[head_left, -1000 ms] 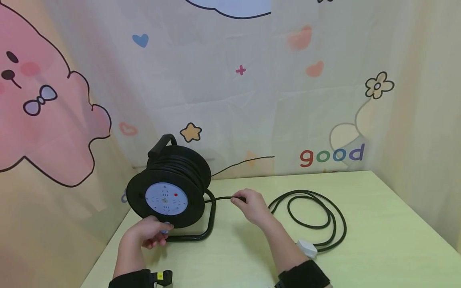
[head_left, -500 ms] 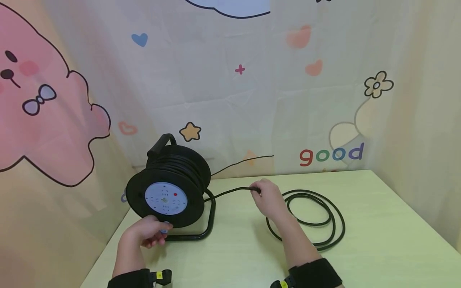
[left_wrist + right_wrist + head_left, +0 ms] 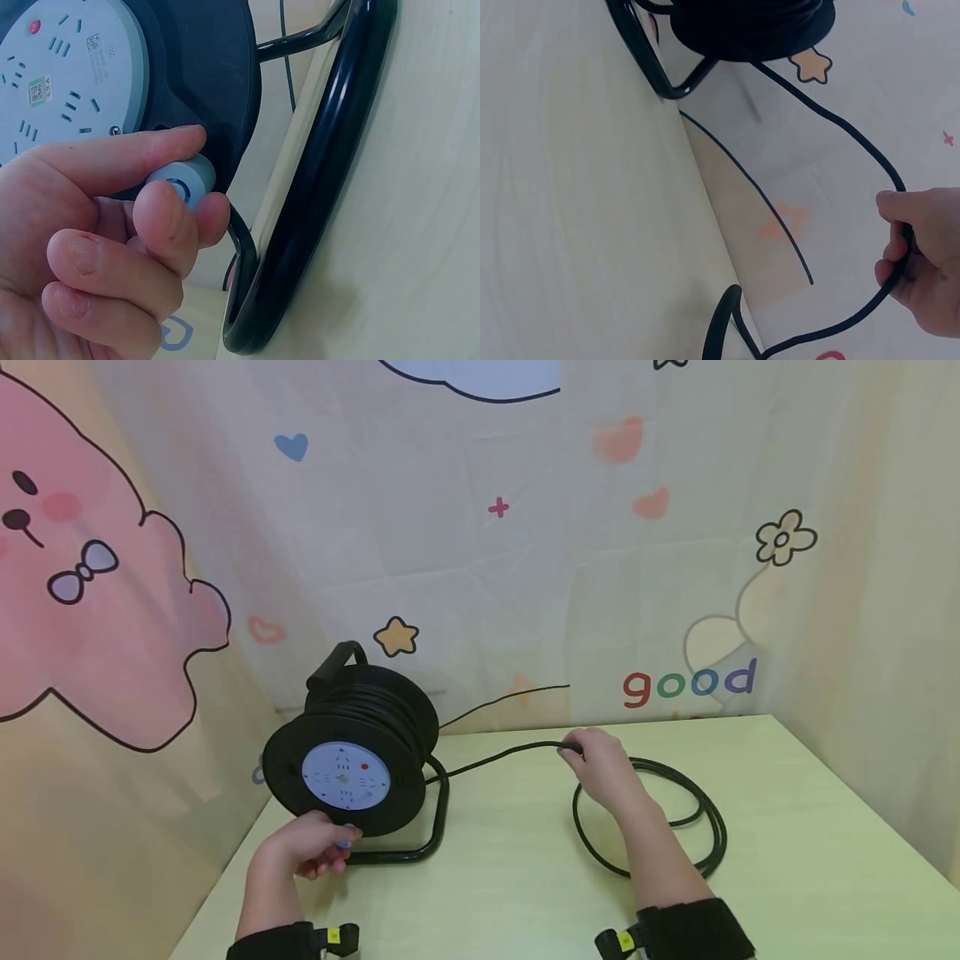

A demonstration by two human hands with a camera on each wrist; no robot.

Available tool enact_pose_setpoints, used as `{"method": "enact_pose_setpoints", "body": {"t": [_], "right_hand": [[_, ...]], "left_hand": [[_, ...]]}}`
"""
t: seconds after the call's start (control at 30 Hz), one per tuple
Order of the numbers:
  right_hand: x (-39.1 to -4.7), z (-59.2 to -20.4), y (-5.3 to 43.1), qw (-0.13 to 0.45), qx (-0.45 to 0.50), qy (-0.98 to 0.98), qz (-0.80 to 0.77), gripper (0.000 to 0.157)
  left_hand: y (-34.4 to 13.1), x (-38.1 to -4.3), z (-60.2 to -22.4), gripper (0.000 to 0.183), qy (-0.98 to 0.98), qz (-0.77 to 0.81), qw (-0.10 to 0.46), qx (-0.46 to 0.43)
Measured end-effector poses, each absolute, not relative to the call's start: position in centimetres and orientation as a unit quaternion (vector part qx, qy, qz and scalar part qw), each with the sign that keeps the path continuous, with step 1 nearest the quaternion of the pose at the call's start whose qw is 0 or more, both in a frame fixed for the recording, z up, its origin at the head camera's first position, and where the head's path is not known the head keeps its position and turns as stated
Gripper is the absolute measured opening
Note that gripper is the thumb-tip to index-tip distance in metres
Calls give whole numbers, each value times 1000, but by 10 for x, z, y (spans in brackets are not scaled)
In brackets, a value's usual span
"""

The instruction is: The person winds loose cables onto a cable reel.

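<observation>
Left of frame centre, the left hand (image 3: 307, 845) is pinching the crank knob (image 3: 199, 172) of the cable reel (image 3: 352, 752); right of centre, the right hand (image 3: 606, 768) is gripping black cable (image 3: 543, 744), likely flexing springily, best held mid-span.

Curtained indoor setting, room type unclear, cloth backdrop (image 3: 420, 518) printed with hearts (image 3: 292, 447), pale green table (image 3: 510, 893)
</observation>
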State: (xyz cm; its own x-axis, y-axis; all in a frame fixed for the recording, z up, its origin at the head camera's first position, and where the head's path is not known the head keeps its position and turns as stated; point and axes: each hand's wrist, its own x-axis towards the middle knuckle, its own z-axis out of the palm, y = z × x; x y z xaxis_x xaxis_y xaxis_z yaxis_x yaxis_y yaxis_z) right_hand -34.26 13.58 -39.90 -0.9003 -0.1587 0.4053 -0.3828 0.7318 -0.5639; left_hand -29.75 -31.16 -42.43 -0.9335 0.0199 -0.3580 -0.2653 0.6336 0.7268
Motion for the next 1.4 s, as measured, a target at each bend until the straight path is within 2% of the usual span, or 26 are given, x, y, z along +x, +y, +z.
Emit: {"method": "enact_pose_setpoints", "body": {"t": [0.27,0.5,0.83,1.07,1.4], "right_hand": [[-345,-398,169,177,95,-921,333,20],[-344,-397,195,201,60,-917,338,17],[-331,-394,234,241,25,-921,305,43],[-326,-395,264,216,-4,-936,279,53],[-324,-393,280,181,39,-935,301,41]], "left_hand": [[-310,-297,-424,37,887,422,173,-72],[-312,-298,-424,37,886,423,176,-71],[-312,-297,-425,37,892,412,167,-80],[-312,-296,-424,36,892,413,166,-82],[-314,-296,-424,36,891,414,169,-79]]}}
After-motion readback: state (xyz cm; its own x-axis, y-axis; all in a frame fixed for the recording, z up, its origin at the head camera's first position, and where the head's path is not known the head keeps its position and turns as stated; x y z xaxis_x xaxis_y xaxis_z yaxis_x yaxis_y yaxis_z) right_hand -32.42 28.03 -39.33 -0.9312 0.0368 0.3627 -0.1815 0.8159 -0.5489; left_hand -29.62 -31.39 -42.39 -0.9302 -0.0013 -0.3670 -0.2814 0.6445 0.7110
